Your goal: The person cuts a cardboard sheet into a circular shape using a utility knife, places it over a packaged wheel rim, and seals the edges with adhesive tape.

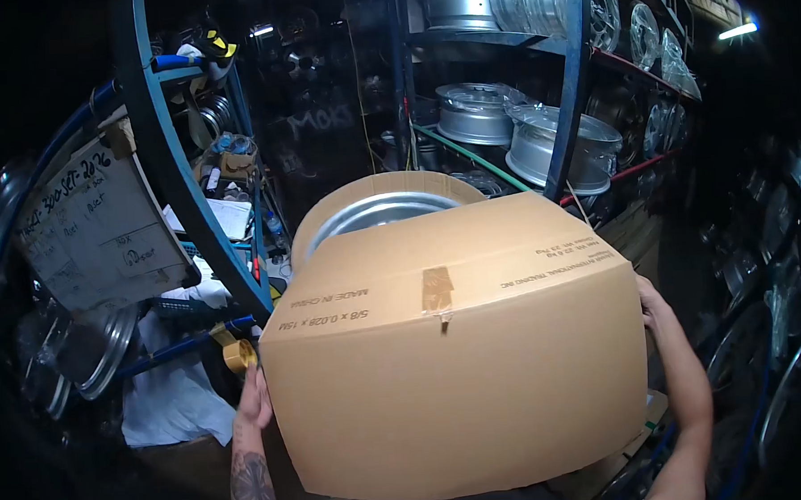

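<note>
A large cardboard box (pixel 460 381) stood at the near middle, between the person's two hands. The left hand (pixel 257 397) lay along its left side, fingers pointing up just by a roll of yellowish tape (pixel 239 356); whether it gripped either could not be told. The right hand (pixel 651 300) was bent against the box's far right edge, its fingertips hidden, so how far it was open could not be told. Beyond the box showed a silver wheel (pixel 385 209) edged by curved cardboard (pixel 371 184). Wrapped wheels (pixel 473 113) sat on far-right shelves.
</note>
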Motion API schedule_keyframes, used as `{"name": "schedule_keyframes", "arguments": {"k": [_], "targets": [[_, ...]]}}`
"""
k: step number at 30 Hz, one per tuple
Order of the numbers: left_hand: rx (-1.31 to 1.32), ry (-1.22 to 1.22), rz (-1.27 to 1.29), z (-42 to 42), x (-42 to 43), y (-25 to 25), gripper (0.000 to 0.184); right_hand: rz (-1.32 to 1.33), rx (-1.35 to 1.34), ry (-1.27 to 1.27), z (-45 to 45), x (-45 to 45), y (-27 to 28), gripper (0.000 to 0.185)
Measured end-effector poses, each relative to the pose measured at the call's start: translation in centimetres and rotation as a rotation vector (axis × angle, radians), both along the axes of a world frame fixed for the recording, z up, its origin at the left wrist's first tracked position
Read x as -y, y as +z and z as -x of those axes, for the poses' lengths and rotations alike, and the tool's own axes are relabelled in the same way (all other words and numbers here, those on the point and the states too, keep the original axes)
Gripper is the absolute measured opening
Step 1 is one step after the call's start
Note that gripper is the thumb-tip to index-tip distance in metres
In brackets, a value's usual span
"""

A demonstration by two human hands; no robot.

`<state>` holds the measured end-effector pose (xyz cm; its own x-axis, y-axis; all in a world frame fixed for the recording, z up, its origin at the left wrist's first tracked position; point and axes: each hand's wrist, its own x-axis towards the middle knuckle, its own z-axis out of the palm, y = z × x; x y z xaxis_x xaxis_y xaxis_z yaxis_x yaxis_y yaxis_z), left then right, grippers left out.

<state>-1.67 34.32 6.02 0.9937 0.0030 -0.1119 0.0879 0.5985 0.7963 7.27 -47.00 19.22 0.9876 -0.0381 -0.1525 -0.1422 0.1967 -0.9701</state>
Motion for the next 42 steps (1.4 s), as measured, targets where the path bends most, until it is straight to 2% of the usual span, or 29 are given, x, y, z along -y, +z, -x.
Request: {"name": "schedule_keyframes", "arguments": {"k": [2,4,5,8,9,12,14,16,18,21,24,25,27,28,30,31,34,35,36,37,38,39,40,42], "targets": [[-0.032,0.021,-0.04,-3.6,1.8,3.6,0.059,-0.004,0.074,-0.018,0.8,0.4,-0.3,0.051],[0.098,0.08,-0.325,-5.8,2.0,4.9,0.052,-0.008,0.129,-0.034,0.1,0.8,0.0,0.051],[0.092,0.1,-0.24,-5.6,2.8,6.3,0.049,-0.013,0.154,-0.038,-0.5,1.1,0.3,0.05],[0.053,0.094,-0.198,-4.2,1.7,4.5,0.049,-0.032,0.234,-0.053,-2.5,2.0,0.8,0.05],[0.18,0.079,-0.157,-3.6,1.7,3.3,0.05,-0.044,0.254,-0.053,-2.8,2.7,1.0,0.05],[0.25,0.064,-0.045,-1.8,0.4,1.8,0.054,-0.05,0.287,-0.048,-3.1,4.4,1.1,0.05],[0.373,0.223,-0.061,-0.4,1.4,2.5,0.057,-0.071,0.306,-0.044,-2.8,5.5,0.8,0.05],[0.406,0.461,-0.106,2.0,0.4,0.2,0.063,-0.101,0.328,-0.035,-1.8,6.4,0.5,0.051],[0.53,0.438,-0.196,3.3,2.5,1.7,0.06,-0.136,0.377,-0.002,-1.7,7.0,0.7,0.051],[0.355,0.529,-0.228,2.0,1.2,-2.3,0.046,-0.242,0.51,0.121,-4.6,6.8,2.7,0.052],[0.273,0.397,-0.264,-1.0,3.3,-2.7,0.049,-0.506,0.606,0.495,-12.1,5.9,5.0,0.054],[0.265,0.343,-0.276,-1.5,4.3,-2.8,0.051,-0.483,0.619,0.518,-14.3,4.9,5.3,0.055],[0.269,0.303,-0.276,-1.8,5.9,-3.3,0.054,0.025,0.66,0.154,-17.3,2.7,3.8,0.054],[0.271,0.299,-0.26,-1.4,6.3,-4.1,0.054,0.102,0.584,0.04,-17.7,0.9,3.7,0.053],[0.268,0.292,-0.197,-0.9,6.4,-6.3,0.056,0.097,0.536,0.082,-17.2,0.8,2.6,0.056],[0.257,0.23,-0.203,0.0,6.6,-6.4,0.057,0.042,0.602,0.124,-15.8,-0.3,2.3,0.06],[0.084,0.003,0.172,0.7,4.1,-5.7,0.067,0.097,0.419,0.024,-14.1,1.0,-1.7,0.065],[0.053,0.031,0.015,-0.6,4.1,-4.6,0.077,0.195,0.385,-0.016,-13.9,2.5,-3.5,0.065],[0.037,0.038,-0.067,-2.4,3.9,-3.3,0.074,0.294,0.351,-0.057,-13.7,3.0,-4.6,0.065],[-0.091,0.15,-0.053,-4.0,4.1,-2.3,0.063,0.369,0.387,-0.091,-13.6,3.5,-5.6,0.063],[-0.057,0.2,-0.363,-5.5,3.8,-1.2,0.053,0.444,0.42,-0.122,-13.1,4.0,-6.3,0.062],[-0.015,0.244,-0.339,-6.4,6.4,2.1,0.051,0.518,0.448,-0.152,-12.1,4.0,-6.3,0.061],[0.037,0.221,-0.345,-6.2,5.8,2.6,0.053,0.572,0.505,-0.216,-11.4,4.2,-6.2,0.059],[0.107,0.228,-0.344,-5.7,4.7,3.3,0.056,0.668,0.644,-0.367,-9.6,2.3,-2.7,0.057]]}}
